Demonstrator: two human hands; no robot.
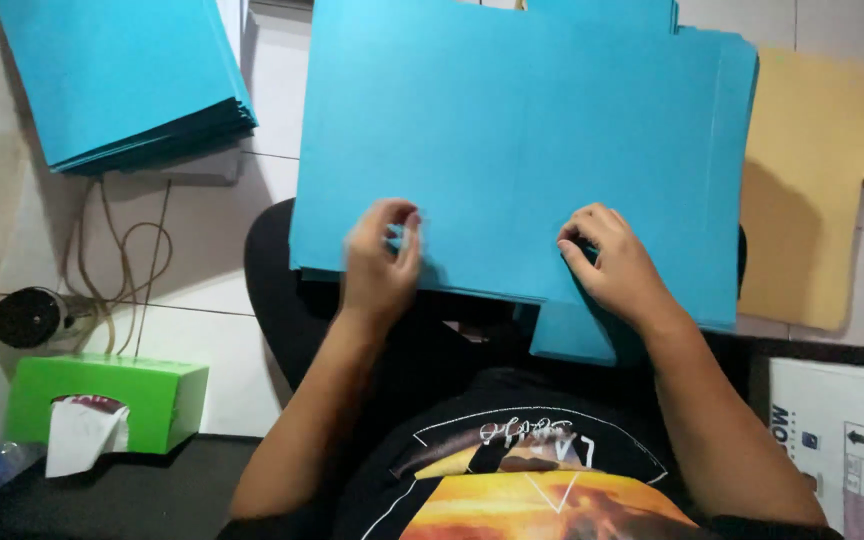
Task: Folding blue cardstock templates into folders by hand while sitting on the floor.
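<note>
Both hands are down at the near edge of a big blue card sheet (512,150), which lies flat across the lap and fills the middle of the view. The left hand (380,262) sits at about seven o'clock on the sheet, fingers curled in and thumb meeting them in a pinch; it is blurred, so I cannot tell whether it really has the edge or only brushes it. The right hand (617,265) is at five o'clock, fingers bent and pressed onto the card, thumb tucked near the edge, resting on it rather than clamping. More blue sheets peek out beneath, one corner showing at six o'clock. A separate blue stack (122,80) lies at ten o'clock, a tan sheet (802,180) at three, a green tissue box (107,400) at eight, a white carton (837,440) at four. The card looks light, thin and smooth, likely floppy if lifted by one corner and easy to crease; the sheets may well slide over each other. Best held at the near edge with both hands, spread apart.
</note>
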